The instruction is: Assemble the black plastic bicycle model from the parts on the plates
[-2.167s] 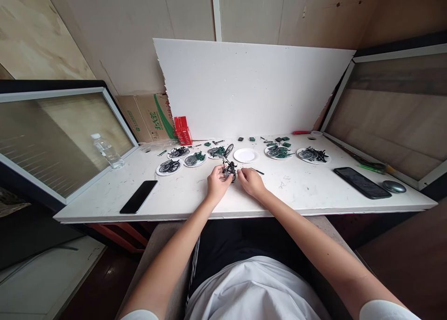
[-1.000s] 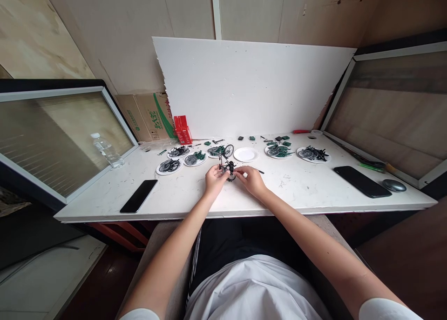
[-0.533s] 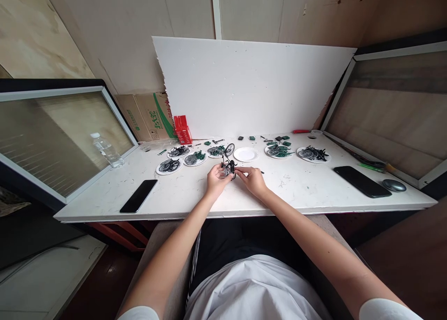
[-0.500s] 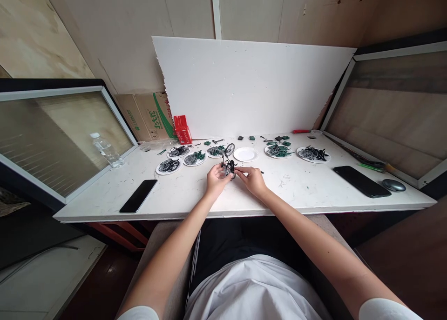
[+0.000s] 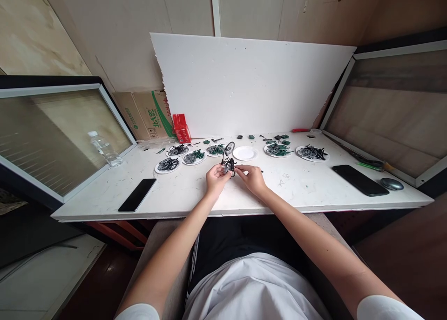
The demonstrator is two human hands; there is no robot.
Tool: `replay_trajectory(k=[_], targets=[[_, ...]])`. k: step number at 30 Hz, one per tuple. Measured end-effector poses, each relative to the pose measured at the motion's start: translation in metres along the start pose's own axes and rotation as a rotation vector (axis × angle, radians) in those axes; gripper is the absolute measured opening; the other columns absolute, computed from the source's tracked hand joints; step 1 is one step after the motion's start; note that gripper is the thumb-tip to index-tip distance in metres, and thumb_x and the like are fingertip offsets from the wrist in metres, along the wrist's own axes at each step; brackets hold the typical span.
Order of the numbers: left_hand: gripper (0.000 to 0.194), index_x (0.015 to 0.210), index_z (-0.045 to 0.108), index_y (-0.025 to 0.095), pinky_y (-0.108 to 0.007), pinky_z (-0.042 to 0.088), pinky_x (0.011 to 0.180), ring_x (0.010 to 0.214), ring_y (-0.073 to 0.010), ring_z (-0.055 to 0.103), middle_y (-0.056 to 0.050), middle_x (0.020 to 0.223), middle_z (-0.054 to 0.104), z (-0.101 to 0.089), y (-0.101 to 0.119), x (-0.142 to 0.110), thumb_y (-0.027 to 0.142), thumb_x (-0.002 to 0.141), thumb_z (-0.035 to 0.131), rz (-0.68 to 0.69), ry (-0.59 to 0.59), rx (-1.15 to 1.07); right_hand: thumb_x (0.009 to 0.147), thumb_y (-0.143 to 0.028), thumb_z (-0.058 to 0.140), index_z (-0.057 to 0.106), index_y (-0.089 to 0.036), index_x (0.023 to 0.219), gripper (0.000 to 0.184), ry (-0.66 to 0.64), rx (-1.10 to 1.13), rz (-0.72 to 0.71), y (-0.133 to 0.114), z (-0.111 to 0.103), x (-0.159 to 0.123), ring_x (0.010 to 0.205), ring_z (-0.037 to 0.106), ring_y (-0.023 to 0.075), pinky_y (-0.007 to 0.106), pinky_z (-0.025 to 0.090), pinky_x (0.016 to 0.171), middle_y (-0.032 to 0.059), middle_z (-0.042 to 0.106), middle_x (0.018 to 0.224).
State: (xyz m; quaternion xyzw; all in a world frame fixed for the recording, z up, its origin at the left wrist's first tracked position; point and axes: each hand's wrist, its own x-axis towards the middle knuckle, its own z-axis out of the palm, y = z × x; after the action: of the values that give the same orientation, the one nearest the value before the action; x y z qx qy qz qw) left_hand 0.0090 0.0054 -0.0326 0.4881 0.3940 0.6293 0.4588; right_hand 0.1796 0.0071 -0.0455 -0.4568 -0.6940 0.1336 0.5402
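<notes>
1. My left hand (image 5: pixel 215 178) is curled inward, thumb and fingers closed on the left side of a small black toy bicycle with thin-spoked wheels (image 5: pixel 228 165).
2. My right hand (image 5: pixel 253 178) meets it from the other side, thumb and forefinger drawn nearly together at its edge — whether they grip the bicycle itself or some tiny part, I cannot tell.
3. The bicycle is between my two hands, over the middle of the scuffed white table (image 5: pixel 296 194), one wheel sticking up and away from me, the other down by my fingertips. I cannot tell whether it touches the tabletop.
4. Just past my right knuckles lies a little dark sliver (image 5: pixel 261 171).
5. Beyond the bicycle, slightly to the right, sits a round white plate with a ridged rim (image 5: pixel 245 153).
6. Left of that are four more white plates, heaped with black, grey and green pieces; the nearest plate (image 5: pixel 167 172) holds black ones.
7. On the right are two others — a plate of green and grey pieces (image 5: pixel 278 156) and a plate of black pieces (image 5: pixel 312 161).
</notes>
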Motion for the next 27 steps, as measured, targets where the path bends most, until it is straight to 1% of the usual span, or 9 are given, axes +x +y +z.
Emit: replay_trajectory(k=[4, 8, 12, 19, 24, 27], targets=[[0.054, 0.109, 0.073, 0.013, -0.035, 0.062, 0.086, 0.085, -0.0208, 0.075, -0.009, 0.091, 0.079, -0.0005, 0.0007, 0.0001, 0.023, 0.061, 0.095, -0.004, -0.013, 0.001, 0.099, -0.030, 0.072, 0.085, -0.025, 0.101, 0.015, -0.027, -0.053, -0.009, -0.0014, -0.0010, 0.0002, 0.091, 0.081, 0.0274, 0.038, 0.063, 0.085, 0.0046, 0.085, 0.103], [0.054, 0.109, 0.073, 0.012, -0.036, 0.063, 0.084, 0.083, -0.0212, 0.075, -0.008, 0.086, 0.078, -0.0022, -0.0007, 0.0011, 0.022, 0.060, 0.095, -0.024, -0.011, 0.007, 0.098, -0.028, 0.073, 0.085, -0.026, 0.099, 0.012, -0.045, -0.085, -0.002, -0.0020, -0.0016, -0.0001, 0.090, 0.081, 0.0274, 0.036, 0.062, 0.082, 0.0040, 0.085, 0.101], [0.057, 0.111, 0.073, 0.013, -0.036, 0.063, 0.085, 0.085, -0.0214, 0.076, -0.007, 0.087, 0.078, -0.0046, -0.0016, 0.0019, 0.021, 0.060, 0.095, -0.037, -0.024, 0.002, 0.099, -0.030, 0.072, 0.086, -0.027, 0.101, 0.014, -0.054, -0.121, -0.011, -0.0021, -0.0019, -0.0007, 0.090, 0.081, 0.0284, 0.036, 0.063, 0.081, 0.0045, 0.085, 0.102], [0.062, 0.113, 0.072, 0.012, -0.037, 0.062, 0.087, 0.083, -0.0208, 0.075, -0.006, 0.085, 0.077, -0.0071, -0.0027, 0.0038, 0.023, 0.058, 0.097, -0.027, -0.045, -0.005, 0.100, -0.035, 0.071, 0.086, -0.027, 0.104, 0.017, -0.043, -0.180, -0.016, 0.0016, -0.0008, -0.0011, 0.091, 0.082, 0.0288, 0.037, 0.065, 0.082, 0.0052, 0.084, 0.105], [0.064, 0.115, 0.072, 0.013, -0.037, 0.062, 0.086, 0.082, -0.0206, 0.075, -0.005, 0.083, 0.076, -0.0074, -0.0029, 0.0034, 0.026, 0.059, 0.098, -0.010, -0.071, 0.008, 0.100, -0.036, 0.072, 0.086, -0.027, 0.103, 0.018, -0.020, -0.168, -0.025, 0.0044, -0.0002, -0.0016, 0.091, 0.082, 0.0292, 0.037, 0.065, 0.082, 0.0055, 0.084, 0.106], [0.064, 0.116, 0.072, 0.012, -0.035, 0.062, 0.085, 0.081, -0.0195, 0.075, -0.005, 0.082, 0.076, -0.0071, -0.0018, 0.0023, 0.025, 0.059, 0.097, -0.002, -0.080, 0.016, 0.099, -0.037, 0.073, 0.087, -0.027, 0.102, 0.017, -0.007, -0.154, -0.037, 0.0056, -0.0002, -0.0018, 0.090, 0.082, 0.0303, 0.039, 0.065, 0.081, 0.0053, 0.084, 0.105]])
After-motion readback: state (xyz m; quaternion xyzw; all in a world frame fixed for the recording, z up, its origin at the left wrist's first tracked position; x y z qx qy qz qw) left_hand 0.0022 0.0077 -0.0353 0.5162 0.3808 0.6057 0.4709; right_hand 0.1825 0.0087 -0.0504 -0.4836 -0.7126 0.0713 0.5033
